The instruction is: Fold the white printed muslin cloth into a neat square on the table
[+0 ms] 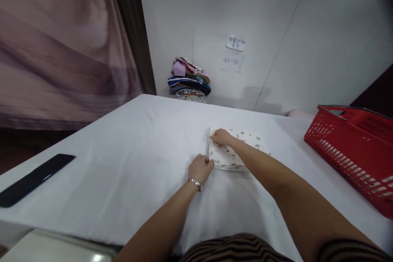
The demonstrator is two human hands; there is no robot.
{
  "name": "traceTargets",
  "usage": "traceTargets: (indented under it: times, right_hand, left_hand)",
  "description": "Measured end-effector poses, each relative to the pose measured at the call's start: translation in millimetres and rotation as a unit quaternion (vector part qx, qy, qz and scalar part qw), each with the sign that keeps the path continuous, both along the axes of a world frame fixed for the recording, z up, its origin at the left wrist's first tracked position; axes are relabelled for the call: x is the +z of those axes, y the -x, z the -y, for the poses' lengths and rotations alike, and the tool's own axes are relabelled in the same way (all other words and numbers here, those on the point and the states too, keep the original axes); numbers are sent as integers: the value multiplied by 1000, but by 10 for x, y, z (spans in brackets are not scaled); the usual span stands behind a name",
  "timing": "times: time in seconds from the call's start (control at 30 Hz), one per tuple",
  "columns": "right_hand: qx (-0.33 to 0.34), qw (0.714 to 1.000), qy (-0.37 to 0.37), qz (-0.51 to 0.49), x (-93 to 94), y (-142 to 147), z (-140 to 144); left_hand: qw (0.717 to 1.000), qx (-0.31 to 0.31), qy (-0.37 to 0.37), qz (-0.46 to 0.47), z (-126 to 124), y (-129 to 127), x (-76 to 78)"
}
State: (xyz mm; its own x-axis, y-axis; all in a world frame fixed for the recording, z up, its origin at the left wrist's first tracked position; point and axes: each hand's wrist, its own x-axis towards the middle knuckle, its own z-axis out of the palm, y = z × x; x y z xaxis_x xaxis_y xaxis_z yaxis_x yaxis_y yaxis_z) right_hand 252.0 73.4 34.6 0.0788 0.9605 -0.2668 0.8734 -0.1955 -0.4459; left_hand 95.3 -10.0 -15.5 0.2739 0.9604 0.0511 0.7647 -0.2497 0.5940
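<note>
Folded cloth (238, 153), white with small dark sprigs, lies flat on the white table cover (123, 139), a little past the middle of the near half. All places below are taken from this cloth.

Step in hand, as judged: squaring and flattening a fold already made, with both hands working the cloth's left edge. The next move looks to call for a firm hold on that edge while the layers are lined up, and a light touch, since thin fabric slips and skews easily.

Nearest: left hand (201, 168), at the near left corner of the cloth. Fingers curled, tips closed on the corner edge; a pinch, as far as can be seen. Forearm runs in low from the near side, with a wristwatch (195, 183) on the wrist.

Next: right hand (221, 137), on the far left corner. Palm down, fingers together and pressed onto the fabric. The arm crosses over the cloth from the near right, elbow slightly bent.

Left of the cloth, well apart: a dark flat slab (33, 180) near the table edge.

Right, well apart: red plastic basket (356, 147).

Farthest, beyond the cloth at the wall: a stack of folded clothes (188, 80); paper notes (233, 53) on the wall above right of the stack.
</note>
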Motion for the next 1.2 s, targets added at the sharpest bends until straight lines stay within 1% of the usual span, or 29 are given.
traceTargets:
  times: [0.1,0.23,0.33,0.4,0.57,0.83,0.97,1.2]
  right_hand:
    - [-5,996,70,47,-29,33,-137]
    - [-23,991,124,43,-56,7,-185]
    - [-32,988,145,37,-59,-5,-179]
    - [-39,988,144,38,-63,2,-173]
    - [-54,991,115,42,-83,53,-176]
    - [-65,994,85,31,-55,90,-136]
    - [-69,994,84,27,-66,99,-113]
    - [-63,995,74,29,88,111,-29]
  left_hand:
    - [1000,-5,6,-7,-2,5,3]
    - [1000,-18,15,-10,-7,16,-1]
    - [1000,-21,14,-7,-6,20,-12]
    - [1000,-21,7,-5,-5,21,-22]
    - [1000,-22,1,-6,-5,19,-39]
    - [1000,-27,-1,-8,-6,16,-45]
    - [1000,-31,-2,0,-9,18,-50]
    - [999,-33,8,-4,-5,25,-35]
